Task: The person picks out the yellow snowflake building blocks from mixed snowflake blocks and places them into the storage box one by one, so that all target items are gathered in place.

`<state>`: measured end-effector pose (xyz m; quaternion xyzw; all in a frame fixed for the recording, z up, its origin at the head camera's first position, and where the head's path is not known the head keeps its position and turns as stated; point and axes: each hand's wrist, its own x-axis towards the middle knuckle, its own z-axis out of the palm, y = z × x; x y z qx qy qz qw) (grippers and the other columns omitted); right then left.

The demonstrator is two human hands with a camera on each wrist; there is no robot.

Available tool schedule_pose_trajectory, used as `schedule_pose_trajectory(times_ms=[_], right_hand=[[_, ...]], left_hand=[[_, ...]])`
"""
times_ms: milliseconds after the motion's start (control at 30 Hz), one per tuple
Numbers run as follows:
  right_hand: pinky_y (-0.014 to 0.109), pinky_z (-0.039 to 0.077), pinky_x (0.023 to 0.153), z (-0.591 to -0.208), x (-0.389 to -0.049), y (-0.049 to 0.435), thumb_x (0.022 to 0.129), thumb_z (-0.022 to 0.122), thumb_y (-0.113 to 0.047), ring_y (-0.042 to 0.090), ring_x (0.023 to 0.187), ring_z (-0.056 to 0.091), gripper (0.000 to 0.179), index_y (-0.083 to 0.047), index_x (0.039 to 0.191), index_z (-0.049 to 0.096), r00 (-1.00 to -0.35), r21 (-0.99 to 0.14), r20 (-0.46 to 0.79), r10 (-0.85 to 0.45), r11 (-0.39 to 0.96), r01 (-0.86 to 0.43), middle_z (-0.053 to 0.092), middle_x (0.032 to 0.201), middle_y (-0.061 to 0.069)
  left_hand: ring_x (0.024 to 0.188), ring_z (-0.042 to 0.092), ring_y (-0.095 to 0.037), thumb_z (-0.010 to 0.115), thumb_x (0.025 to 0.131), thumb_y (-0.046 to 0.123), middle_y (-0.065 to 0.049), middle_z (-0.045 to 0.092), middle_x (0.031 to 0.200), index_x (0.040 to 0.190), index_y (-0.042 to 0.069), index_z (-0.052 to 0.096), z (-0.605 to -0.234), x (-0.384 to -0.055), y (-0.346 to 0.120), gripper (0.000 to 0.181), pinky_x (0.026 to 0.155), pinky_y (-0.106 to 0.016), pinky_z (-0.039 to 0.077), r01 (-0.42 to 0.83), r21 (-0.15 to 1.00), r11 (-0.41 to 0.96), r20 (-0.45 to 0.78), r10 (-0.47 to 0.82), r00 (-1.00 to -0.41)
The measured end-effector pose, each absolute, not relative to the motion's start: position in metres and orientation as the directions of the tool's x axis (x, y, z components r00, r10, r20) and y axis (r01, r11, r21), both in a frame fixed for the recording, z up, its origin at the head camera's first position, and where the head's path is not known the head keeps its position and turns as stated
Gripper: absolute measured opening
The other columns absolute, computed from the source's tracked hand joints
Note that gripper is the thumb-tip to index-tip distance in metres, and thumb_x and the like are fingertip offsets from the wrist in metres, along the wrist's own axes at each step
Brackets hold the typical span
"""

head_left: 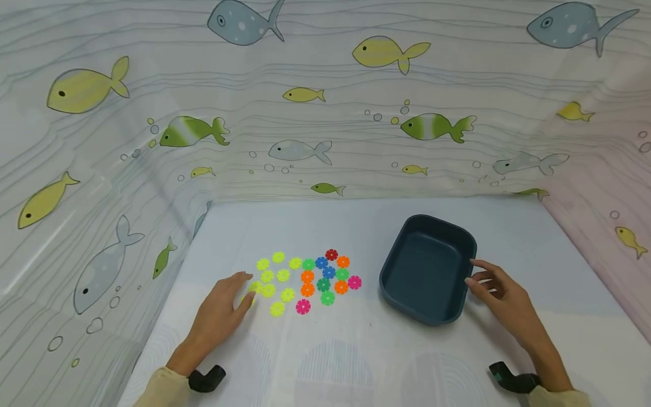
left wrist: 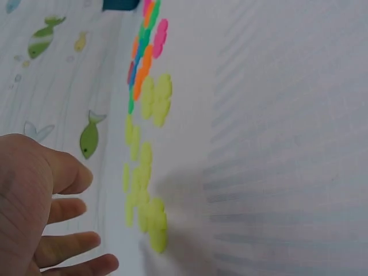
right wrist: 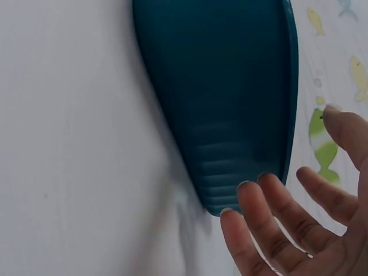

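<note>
Several bright yellow notched plastic discs (head_left: 283,275) lie flat on the table at left of centre. Beside them to the right spread discs in orange, blue, green, red and pink, among them a pink disc (head_left: 303,306). My left hand (head_left: 218,308) is at the left edge of the yellow group, its fingers spread with nothing held; the thumb overlaps a yellow disc in the head view. An empty dark teal tray (head_left: 427,277) sits to the right of the discs. My right hand (head_left: 508,302) is at its right rim, fingers loosely bent and apart, gripping nothing.
The white table (head_left: 229,226) carries faint arch patterns near its front. Fish-printed sheeting (head_left: 244,113) rises behind and on both sides of it. Black wrist camera mounts (head_left: 205,380) show at both sleeves.
</note>
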<state>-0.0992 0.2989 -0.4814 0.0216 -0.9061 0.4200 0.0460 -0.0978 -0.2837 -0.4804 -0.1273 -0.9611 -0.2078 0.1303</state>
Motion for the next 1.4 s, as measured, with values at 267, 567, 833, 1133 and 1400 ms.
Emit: schedule_pose_trajectory(times_ms=[267, 567, 833, 1133, 1400], right_hand=[[0.027, 0.054, 0.071, -0.487, -0.101, 0.294, 0.104, 0.064, -0.03, 0.022, 0.088, 0.067, 0.056, -0.018, 0.155, 0.044, -0.993, -0.812, 0.118, -0.031, 0.572, -0.114, 0.061, 0.116, 0.009], [0.027, 0.053, 0.072, -0.498, -0.103, 0.295, 0.101, 0.069, -0.024, 0.022, 0.087, 0.064, 0.062, -0.017, 0.156, 0.041, -0.992, -0.857, 0.115, -0.052, 0.5, -0.126, 0.058, 0.112, 0.011], [0.033, 0.058, 0.071, -0.505, -0.103, 0.296, 0.099, 0.071, -0.016, 0.02, 0.085, 0.066, 0.067, -0.011, 0.156, 0.036, -0.993, -0.918, 0.087, -0.086, 0.38, -0.113, 0.055, 0.113, 0.015], [0.032, 0.057, 0.072, -0.495, -0.1, 0.291, 0.098, 0.074, -0.017, 0.02, 0.087, 0.066, 0.069, -0.008, 0.153, 0.034, -0.993, -0.917, 0.073, -0.092, 0.385, -0.103, 0.057, 0.114, 0.019], [0.031, 0.056, 0.073, -0.496, -0.098, 0.295, 0.097, 0.075, -0.022, 0.02, 0.088, 0.064, 0.07, -0.01, 0.153, 0.035, -0.995, -0.896, 0.042, -0.095, 0.437, -0.079, 0.059, 0.113, 0.017]], left_hand=[[0.116, 0.061, -0.034, 0.074, 0.096, 0.016, -0.014, 0.067, 0.124, 0.124, 0.004, 0.068, -0.483, -0.097, -0.286, 0.031, 0.093, -0.054, 0.051, 0.205, 0.484, 0.851, 0.232, 0.101, -0.967], [0.098, 0.06, -0.025, 0.075, 0.095, 0.014, -0.011, 0.067, 0.115, 0.123, 0.006, 0.068, -0.487, -0.098, -0.29, 0.03, 0.073, -0.035, 0.051, 0.163, 0.522, 0.837, 0.21, 0.059, -0.976], [0.092, 0.058, -0.023, 0.077, 0.092, 0.013, -0.01, 0.065, 0.109, 0.121, 0.004, 0.069, -0.488, -0.1, -0.297, 0.032, 0.069, -0.033, 0.049, 0.129, 0.521, 0.844, 0.161, 0.051, -0.986], [0.092, 0.058, -0.021, 0.079, 0.09, 0.012, -0.008, 0.065, 0.111, 0.123, 0.003, 0.068, -0.49, -0.099, -0.3, 0.036, 0.073, -0.034, 0.048, 0.113, 0.53, 0.84, 0.125, 0.055, -0.991], [0.087, 0.057, -0.018, 0.082, 0.086, 0.011, -0.007, 0.064, 0.105, 0.122, 0.003, 0.068, -0.493, -0.1, -0.301, 0.039, 0.071, -0.032, 0.049, 0.105, 0.543, 0.833, 0.11, 0.053, -0.992]])
